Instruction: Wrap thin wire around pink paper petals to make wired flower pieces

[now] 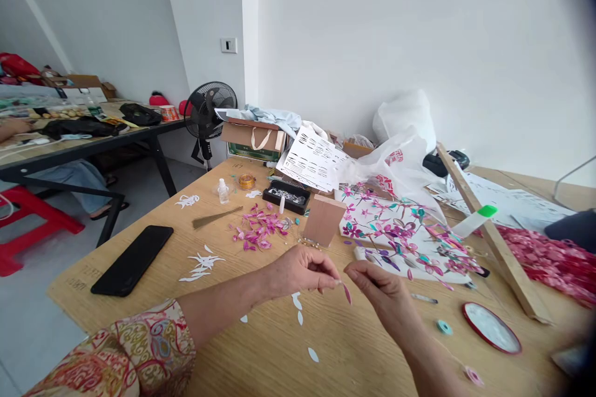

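My left hand (pixel 305 273) is closed in a pinch on a slim pink petal (pixel 347 294), which hangs tip down past the fingertips. Close beside it, my right hand (pixel 379 288) has thumb and forefinger pressed together; whatever is between them is too fine to make out. A thin thread shows near the right forearm, by a pink spool (pixel 474 375). White paper petals (pixel 313 355) lie on the wooden table (pixel 261 360) below the hands. Beyond them is a pile of pink petals (pixel 261 226). Pink and purple flower sprays (pixel 400 229) rest on white foam at the right.
A black phone (pixel 133 260) lies at the left. Near the middle stand a wooden block (pixel 325 221), a black tray (pixel 286 196) and a small clear bottle (pixel 223 191). At the right are a red-rimmed dish (pixel 492 327), a green spool (pixel 444 327) and a long wooden bar (pixel 493 239).
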Demonstrator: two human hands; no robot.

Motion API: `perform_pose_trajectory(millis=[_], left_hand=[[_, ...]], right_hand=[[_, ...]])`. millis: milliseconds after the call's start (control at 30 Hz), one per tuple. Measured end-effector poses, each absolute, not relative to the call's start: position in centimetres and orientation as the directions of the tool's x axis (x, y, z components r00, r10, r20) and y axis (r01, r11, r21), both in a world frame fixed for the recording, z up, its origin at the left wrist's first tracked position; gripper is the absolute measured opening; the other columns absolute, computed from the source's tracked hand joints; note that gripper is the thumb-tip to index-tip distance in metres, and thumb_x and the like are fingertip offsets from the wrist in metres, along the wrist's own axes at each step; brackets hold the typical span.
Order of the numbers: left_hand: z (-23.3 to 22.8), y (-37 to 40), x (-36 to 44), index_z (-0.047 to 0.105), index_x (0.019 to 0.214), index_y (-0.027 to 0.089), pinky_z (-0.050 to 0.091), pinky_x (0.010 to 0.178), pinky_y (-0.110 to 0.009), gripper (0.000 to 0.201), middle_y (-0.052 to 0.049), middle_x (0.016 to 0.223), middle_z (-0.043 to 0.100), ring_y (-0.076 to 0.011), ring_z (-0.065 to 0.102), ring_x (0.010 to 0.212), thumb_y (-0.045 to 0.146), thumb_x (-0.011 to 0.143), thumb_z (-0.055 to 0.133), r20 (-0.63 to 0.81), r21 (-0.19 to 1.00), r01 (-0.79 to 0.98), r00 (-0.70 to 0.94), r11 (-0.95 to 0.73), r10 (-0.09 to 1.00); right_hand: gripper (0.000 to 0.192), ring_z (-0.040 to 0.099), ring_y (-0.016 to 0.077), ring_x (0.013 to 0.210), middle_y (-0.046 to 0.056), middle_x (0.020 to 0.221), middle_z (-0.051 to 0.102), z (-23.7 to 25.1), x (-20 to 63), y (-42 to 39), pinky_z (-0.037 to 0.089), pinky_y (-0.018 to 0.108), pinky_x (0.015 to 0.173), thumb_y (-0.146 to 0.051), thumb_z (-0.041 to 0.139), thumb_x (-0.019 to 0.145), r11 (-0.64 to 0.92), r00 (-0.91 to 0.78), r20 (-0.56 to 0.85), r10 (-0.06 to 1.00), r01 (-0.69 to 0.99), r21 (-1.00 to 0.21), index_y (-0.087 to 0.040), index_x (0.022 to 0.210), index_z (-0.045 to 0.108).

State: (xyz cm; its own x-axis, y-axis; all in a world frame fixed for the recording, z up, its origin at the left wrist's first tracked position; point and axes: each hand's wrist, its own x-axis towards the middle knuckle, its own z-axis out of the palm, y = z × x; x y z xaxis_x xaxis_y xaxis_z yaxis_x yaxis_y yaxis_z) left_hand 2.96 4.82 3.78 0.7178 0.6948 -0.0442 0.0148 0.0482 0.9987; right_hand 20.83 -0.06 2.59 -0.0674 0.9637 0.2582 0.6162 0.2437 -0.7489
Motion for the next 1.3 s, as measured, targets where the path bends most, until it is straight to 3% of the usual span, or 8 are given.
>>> perform_pose_trajectory(millis=[133,300,500,600,767,900,1133,1300], left_hand=[[3.3,5.3,3.2,0.059,0.069,0.012,0.032,0.046,-0.017,0.015,0.003,0.053,0.05,-0.0055,0.044,0.049,0.026,0.065,0.062,-0.041,0.996,-0.046,0.572,0.082,0.819],[2.8,5.7,3.5,0.061,0.069,0.012,0.034,0.05,-0.017,0.009,0.003,0.057,0.051,-0.0064,0.044,0.052,0.02,0.068,0.056,0.028,0.99,0.103,0.53,-0.097,0.847],[3.7,5.5,3.0,0.065,0.07,0.015,0.035,0.059,-0.018,0.013,0.001,0.064,0.055,-0.008,0.047,0.062,0.014,0.072,0.053,0.243,0.845,0.189,0.698,-0.5,0.673],[4.3,5.3,2.6,0.065,0.071,0.014,0.035,0.057,-0.018,0.01,0.001,0.065,0.055,-0.0074,0.047,0.06,0.015,0.071,0.055,0.163,0.904,0.133,0.771,-0.406,0.616],[4.5,5.2,2.2,0.061,0.069,0.012,0.034,0.049,-0.016,0.011,0.003,0.056,0.05,-0.005,0.044,0.051,0.022,0.066,0.061,-0.032,0.999,0.006,0.704,0.039,0.709],[3.8,5.5,2.5,0.058,0.068,0.012,0.034,0.048,-0.017,0.014,0.003,0.054,0.05,-0.0055,0.044,0.05,0.025,0.065,0.061,-0.027,0.998,-0.036,0.596,0.06,0.802],[3.0,5.8,3.2,0.062,0.068,0.013,0.035,0.054,-0.018,0.01,0.001,0.063,0.054,-0.008,0.047,0.059,0.017,0.07,0.053,0.15,0.929,0.191,0.587,-0.316,0.796],[3.9,5.4,2.7,0.066,0.073,0.015,0.034,0.057,-0.017,0.013,0.001,0.066,0.056,-0.0075,0.046,0.061,0.014,0.072,0.053,0.169,0.879,0.179,0.751,-0.443,0.639]], right_hand=[[0.031,0.047,0.0115,0.051,-0.002,0.054,0.051,-0.1,18.9,-0.7,0.037,0.018,0.046,-0.04,0.041,0.081,0.216,-0.032,0.248,0.968,0.606,-0.765,-0.018,0.064,0.056],[0.032,0.045,0.0094,0.039,-0.004,0.045,0.049,0.6,17.1,-3.1,0.033,0.017,0.041,-0.035,0.034,0.085,0.252,-0.045,0.366,0.93,0.802,-0.541,-0.019,0.068,0.056],[0.027,0.049,0.01,0.042,-0.002,0.052,0.056,4.7,19.2,-2.6,0.033,0.018,0.043,-0.033,0.037,0.084,0.274,-0.134,0.399,0.907,0.908,-0.316,-0.023,0.073,0.06],[0.027,0.047,0.0109,0.046,-0.002,0.052,0.054,5.4,20.3,-0.6,0.035,0.019,0.045,-0.035,0.04,0.082,0.277,-0.132,0.337,0.932,0.859,-0.43,-0.023,0.07,0.061],[0.029,0.048,0.0124,0.056,0.0,0.06,0.055,2.6,19.9,1.2,0.038,0.021,0.051,-0.038,0.044,0.079,0.229,-0.11,0.203,0.973,0.578,-0.783,-0.019,0.063,0.058],[0.03,0.041,0.0101,0.046,-0.004,0.049,0.046,-0.1,18.4,-0.1,0.033,0.019,0.042,-0.042,0.044,0.079,0.17,-0.025,0.184,0.983,0.516,-0.84,-0.018,0.067,0.058],[0.03,0.05,0.0107,0.041,-0.001,0.048,0.055,2.1,17.6,-3.3,0.034,0.019,0.042,-0.035,0.038,0.083,0.273,-0.046,0.428,0.903,0.83,-0.486,-0.021,0.07,0.06],[0.026,0.051,0.0119,0.045,-0.001,0.056,0.059,4.7,20.3,-1.6,0.035,0.02,0.044,-0.036,0.041,0.081,0.257,-0.102,0.371,0.923,0.881,-0.398,-0.024,0.071,0.062]])
